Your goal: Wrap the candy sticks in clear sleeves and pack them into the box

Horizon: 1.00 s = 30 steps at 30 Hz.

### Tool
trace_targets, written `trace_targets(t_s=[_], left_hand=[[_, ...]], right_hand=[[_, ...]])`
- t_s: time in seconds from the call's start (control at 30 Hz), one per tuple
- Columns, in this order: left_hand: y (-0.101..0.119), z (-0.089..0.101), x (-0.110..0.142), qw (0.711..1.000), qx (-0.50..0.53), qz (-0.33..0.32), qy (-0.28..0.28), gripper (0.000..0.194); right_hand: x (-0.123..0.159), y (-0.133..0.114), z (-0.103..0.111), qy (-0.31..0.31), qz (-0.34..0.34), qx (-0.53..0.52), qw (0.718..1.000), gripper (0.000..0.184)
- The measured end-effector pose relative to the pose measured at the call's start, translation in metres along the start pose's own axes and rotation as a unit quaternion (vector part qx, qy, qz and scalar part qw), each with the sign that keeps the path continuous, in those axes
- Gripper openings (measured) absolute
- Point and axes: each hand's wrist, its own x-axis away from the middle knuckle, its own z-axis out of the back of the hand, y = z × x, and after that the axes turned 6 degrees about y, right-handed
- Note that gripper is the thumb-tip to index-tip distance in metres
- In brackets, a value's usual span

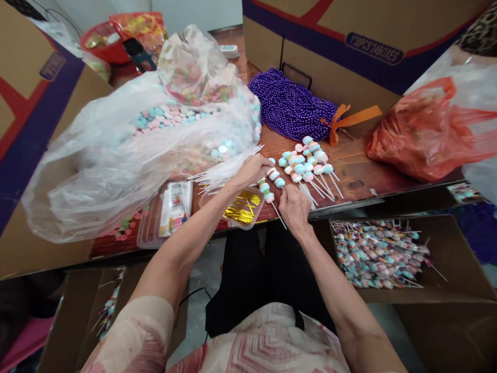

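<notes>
- And here's the L hand, fingers pinched almost closed on the top end of a skewer of pastel pink, white & blue candies
- R hand too, fingers curled tight round the same skewer's thin stick, at the lower end, so it's held tilted btwn both hands near the front edge of the reddish-brown wooden table
- Just L of it, a second pastel skewer w/ a green piece, stick pointing to the table edge
- Off to the R, a heap of loaded candy skewers, sticks fwd
- By the L wrist, shiny gold strips in a clear plastic tub, w/ loose thin white sticks behind
- Behind the heap, shiny purple bead strands, tied w/ an orange ribbon
</notes>
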Motion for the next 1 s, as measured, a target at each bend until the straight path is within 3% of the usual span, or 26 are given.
trace_targets(t_s=[0.17,0.33,0.4,0.6,0.77,0.9,1.0], left_hand=[[0.005,-0.003,0.004,1.000,-0.005,0.030,0.002,0.031],[0.006,0.001,0.004,0.991,-0.003,0.090,0.098,0.028],[0.004,0.003,-0.002,0.991,0.022,0.090,0.101,0.022],[0.000,-0.003,-0.026,0.996,-0.006,0.051,0.075,0.017],[-0.003,-0.012,-0.034,0.999,-0.026,0.041,0.015,0.014],[-0.004,-0.014,-0.034,0.995,0.015,0.086,0.048,0.017],[-0.004,-0.016,-0.034,0.994,0.048,0.082,0.060,0.017]], right_hand=[[0.005,-0.003,0.004,0.003,0.054,0.026,0.998,0.028],[0.014,-0.004,0.015,0.018,0.061,0.064,0.996,0.024],[0.016,-0.004,0.025,0.024,0.071,0.052,0.996,0.026],[0.003,0.014,0.051,0.131,0.032,0.078,0.988,0.025],[-0.020,0.033,0.035,0.110,0.029,0.135,0.984,0.019],[-0.024,0.034,0.027,0.110,0.023,0.107,0.988,0.030],[-0.014,0.028,0.032,0.117,0.017,0.028,0.993,0.029]])
